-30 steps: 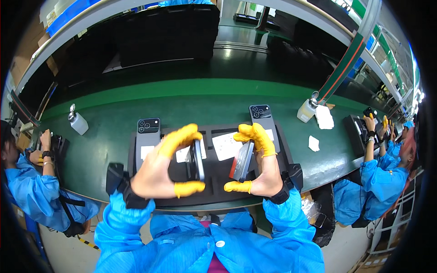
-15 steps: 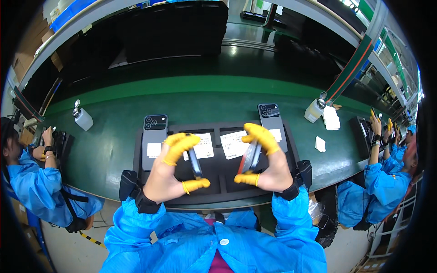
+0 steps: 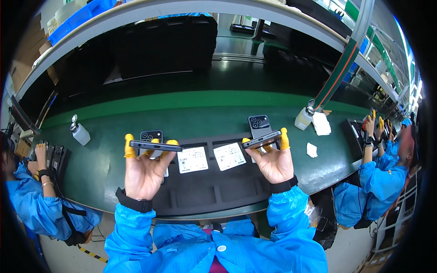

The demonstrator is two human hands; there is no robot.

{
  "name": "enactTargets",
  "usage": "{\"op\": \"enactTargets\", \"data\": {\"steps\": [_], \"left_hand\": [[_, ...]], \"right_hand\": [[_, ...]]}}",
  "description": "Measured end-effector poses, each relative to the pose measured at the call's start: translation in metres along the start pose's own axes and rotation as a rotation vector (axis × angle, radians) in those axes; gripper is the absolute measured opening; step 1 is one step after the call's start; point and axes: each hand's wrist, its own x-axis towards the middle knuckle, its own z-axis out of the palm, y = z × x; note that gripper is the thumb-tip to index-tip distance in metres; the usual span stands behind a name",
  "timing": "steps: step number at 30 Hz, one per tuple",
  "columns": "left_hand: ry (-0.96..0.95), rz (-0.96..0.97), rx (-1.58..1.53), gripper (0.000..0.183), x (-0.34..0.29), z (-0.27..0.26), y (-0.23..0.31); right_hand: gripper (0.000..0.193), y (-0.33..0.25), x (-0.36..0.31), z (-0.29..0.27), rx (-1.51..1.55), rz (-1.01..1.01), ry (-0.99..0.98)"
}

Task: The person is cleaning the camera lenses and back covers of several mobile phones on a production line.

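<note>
Yellow-capped fingers of the left hand (image 3: 144,172) grasp a dark phone (image 3: 155,145) edge-on above the black tray (image 3: 195,193); right hand (image 3: 273,161) grips a second phone (image 3: 261,139) likewise. Phone faces unseen.
</note>
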Motion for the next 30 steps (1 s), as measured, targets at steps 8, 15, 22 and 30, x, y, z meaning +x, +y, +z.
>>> {"op": "enactTargets", "data": {"steps": [8,15,22,30], "left_hand": [[0.04,-0.079,0.112,0.058,0.004,0.002,-0.013],[0.063,-0.101,0.006,0.058,0.004,-0.003,-0.015],[0.003,-0.05,0.182,0.053,0.0,-0.002,-0.011],[-0.233,0.608,1.662,0.121,-0.021,0.027,-0.018]], "right_hand": [[0.078,0.008,-0.002,0.005,0.02,0.035,0.049],[0.058,0.018,-0.017,0.018,-0.618,-0.364,-0.088],[0.105,0.044,-0.015,0.056,-2.069,-0.974,-0.232],[0.092,0.058,0.034,0.066,-2.71,-0.331,0.067]]}}
